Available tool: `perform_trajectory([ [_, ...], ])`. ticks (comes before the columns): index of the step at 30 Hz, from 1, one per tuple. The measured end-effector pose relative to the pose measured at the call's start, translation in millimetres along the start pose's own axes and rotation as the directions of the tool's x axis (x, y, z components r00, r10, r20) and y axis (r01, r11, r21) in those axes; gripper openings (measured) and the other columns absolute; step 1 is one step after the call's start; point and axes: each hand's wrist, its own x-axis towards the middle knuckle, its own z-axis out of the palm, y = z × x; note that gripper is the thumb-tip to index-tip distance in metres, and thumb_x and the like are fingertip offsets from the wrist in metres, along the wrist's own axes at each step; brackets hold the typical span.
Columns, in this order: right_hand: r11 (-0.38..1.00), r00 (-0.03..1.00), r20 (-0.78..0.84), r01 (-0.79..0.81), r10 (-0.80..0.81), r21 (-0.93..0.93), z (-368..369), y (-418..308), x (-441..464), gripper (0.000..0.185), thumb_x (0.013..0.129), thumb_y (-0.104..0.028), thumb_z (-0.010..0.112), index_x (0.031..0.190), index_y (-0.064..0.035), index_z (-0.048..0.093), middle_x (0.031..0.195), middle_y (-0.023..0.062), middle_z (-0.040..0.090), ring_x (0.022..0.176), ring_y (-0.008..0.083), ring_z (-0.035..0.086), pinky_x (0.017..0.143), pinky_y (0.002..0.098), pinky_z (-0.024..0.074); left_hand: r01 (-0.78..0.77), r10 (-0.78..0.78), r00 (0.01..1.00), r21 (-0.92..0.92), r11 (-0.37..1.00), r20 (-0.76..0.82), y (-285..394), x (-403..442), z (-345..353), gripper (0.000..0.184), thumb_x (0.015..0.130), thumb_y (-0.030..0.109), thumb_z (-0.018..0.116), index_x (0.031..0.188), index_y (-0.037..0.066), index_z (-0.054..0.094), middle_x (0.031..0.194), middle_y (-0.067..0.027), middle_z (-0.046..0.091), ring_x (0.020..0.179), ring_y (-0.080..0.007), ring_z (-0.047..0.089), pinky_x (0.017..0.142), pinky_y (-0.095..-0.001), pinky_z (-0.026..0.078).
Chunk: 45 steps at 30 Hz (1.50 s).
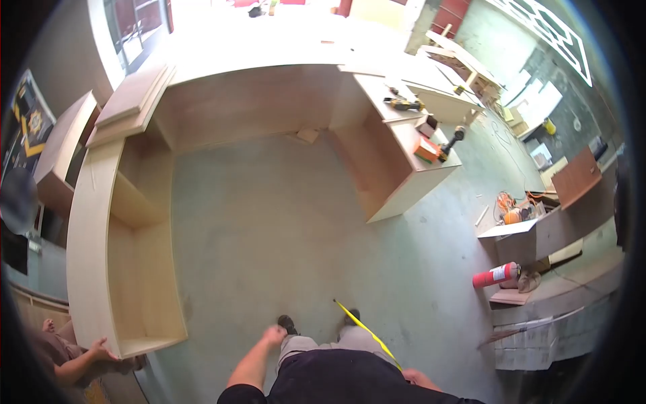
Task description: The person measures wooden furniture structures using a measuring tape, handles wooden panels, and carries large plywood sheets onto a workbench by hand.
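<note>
A yellow tape measure blade (371, 333) runs out from my right hand (420, 378), its tip hanging in front of my right shoe. My right hand is closed at my side where the blade starts; the case is hidden. My left hand (274, 334) is beside my left knee, near the shoe. Its fingers are blurred, and I cannot see anything in it. Ahead of me stands a U-shaped wooden counter (252, 94) with an open shelf unit (141, 269) on its left side.
Another person's hand (102, 350) touches the shelf unit's near end. Drills (404, 104) and an orange box (426, 149) lie on the right counter. A red fire extinguisher (496, 275) rests at the right. Stacked boards (131, 101) sit on the left corner.
</note>
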Motion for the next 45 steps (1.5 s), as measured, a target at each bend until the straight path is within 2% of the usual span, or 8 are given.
perform_trajectory([
  [4, 0.879, 0.984, -0.091, 0.179, -0.155, 0.442, -34.5, 20.9, 12.7, 0.029, 0.094, -0.029, 0.049, 0.096, -0.0015, 0.059, 0.08, 0.0076, 0.062, 0.066, 0.0189, 0.06, 0.06, 0.038, 0.0492, -0.067, 0.065, 0.983, 0.009, 0.998, 0.174, -38.3, 25.0, 94.6, 0.054, 0.087, 0.052, 0.052, 0.121, 0.012, 0.059, 0.116, -0.0165, 0.062, 0.102, -0.0286, 0.062, 0.087, -0.0396, 0.049],
  [7, 0.717, 0.976, -0.123, 0.214, -0.178, 0.664, -67.0, 42.3, 36.8, 0.028, 0.096, -0.027, 0.046, 0.1, -0.0015, 0.057, 0.079, 0.0083, 0.061, 0.067, 0.0193, 0.061, 0.06, 0.0373, 0.0503, 0.363, -0.327, 0.885, -0.054, 0.93, 0.332, 57.0, -24.3, 61.3, 0.054, 0.085, 0.055, 0.053, 0.122, 0.016, 0.059, 0.12, -0.015, 0.06, 0.106, -0.028, 0.06, 0.084, -0.0481, 0.05],
  [11, 0.703, 0.962, -0.174, 0.273, -0.211, 0.657, -118.2, 113.4, 61.9, 0.024, 0.093, -0.022, 0.047, 0.096, -0.0011, 0.058, 0.077, 0.0091, 0.061, 0.063, 0.0198, 0.061, 0.055, 0.0378, 0.05, -0.057, -0.136, 0.96, 0.646, 0.761, 0.245, 88.7, 60.2, 65.9, 0.047, 0.083, 0.049, 0.054, 0.11, 0.013, 0.066, 0.113, -0.0149, 0.064, 0.101, -0.0299, 0.062, 0.086, -0.0401, 0.05],
  [21, 0.264, 0.996, -0.017, -0.007, 0.087, 0.964, -79.7, 290.6, 144.0, 0.027, 0.086, -0.025, 0.055, 0.098, -0.0019, 0.061, 0.079, 0.0096, 0.061, 0.064, 0.0229, 0.058, 0.055, 0.0379, 0.0462, -0.477, 0.41, 0.878, 0.37, 0.798, 0.247, 501.5, 13.9, 203.3, 0.045, 0.087, 0.04, 0.055, 0.116, 0.006, 0.06, 0.113, -0.016, 0.063, 0.106, -0.0316, 0.059, 0.092, -0.0394, 0.046],
  [27, 0.45, 0.995, 0.099, -0.081, -0.017, 0.889, -112.2, 199.6, 90.1, 0.028, 0.087, -0.027, 0.053, 0.098, -0.0022, 0.062, 0.079, 0.0096, 0.061, 0.065, 0.023, 0.058, 0.057, 0.0384, 0.0463, -0.624, 0.484, 0.774, 0.365, 0.691, 0.408, 627.1, 57.6, 242.3, 0.043, 0.087, 0.041, 0.056, 0.115, 0.008, 0.06, 0.11, -0.017, 0.064, 0.105, -0.0329, 0.06, 0.091, -0.0397, 0.046],
  [38, 0.745, 0.965, -0.121, 0.257, -0.233, 0.616, -260.6, 65.0, 41.4, 0.032, 0.09, -0.03, 0.049, 0.097, -0.0026, 0.064, 0.079, 0.0097, 0.062, 0.066, 0.0231, 0.058, 0.06, 0.0393, 0.0465, -0.257, -0.191, 0.887, 0.793, 0.553, 0.421, 709.1, 308.2, 238.9, 0.047, 0.087, 0.042, 0.05, 0.109, 0.004, 0.065, 0.11, -0.0169, 0.064, 0.104, -0.0314, 0.061, 0.089, -0.0387, 0.048],
  [42, 0.141, 0.979, 0.08, -0.107, 0.186, 0.984, -364.7, 15.5, 80.8, 0.032, 0.093, -0.03, 0.048, 0.093, -0.0008, 0.062, 0.079, 0.0105, 0.061, 0.063, 0.0215, 0.057, 0.058, 0.0404, 0.0459, -0.391, 0.181, 0.898, 0.54, 0.745, 0.402, 821.4, 367.5, 265.2, 0.048, 0.087, 0.039, 0.054, 0.114, 0.0, 0.061, 0.106, -0.0172, 0.066, 0.092, -0.0294, 0.064, 0.084, -0.0373, 0.049],
  [45, 0.137, 0.978, 0.001, -0.03, 0.207, 0.99, -463.5, -19.2, 91.0, 0.028, 0.091, -0.029, 0.048, 0.092, -0.0049, 0.062, 0.074, 0.0102, 0.06, 0.064, 0.0208, 0.059, 0.055, 0.0383, 0.0453, -0.435, 0.277, 0.861, 0.337, 0.835, 0.426, 943.5, 390.4, 294.5, 0.045, 0.088, 0.033, 0.058, 0.115, -0.003, 0.058, 0.101, -0.0162, 0.066, 0.083, -0.023, 0.065, 0.079, -0.0353, 0.05],
])
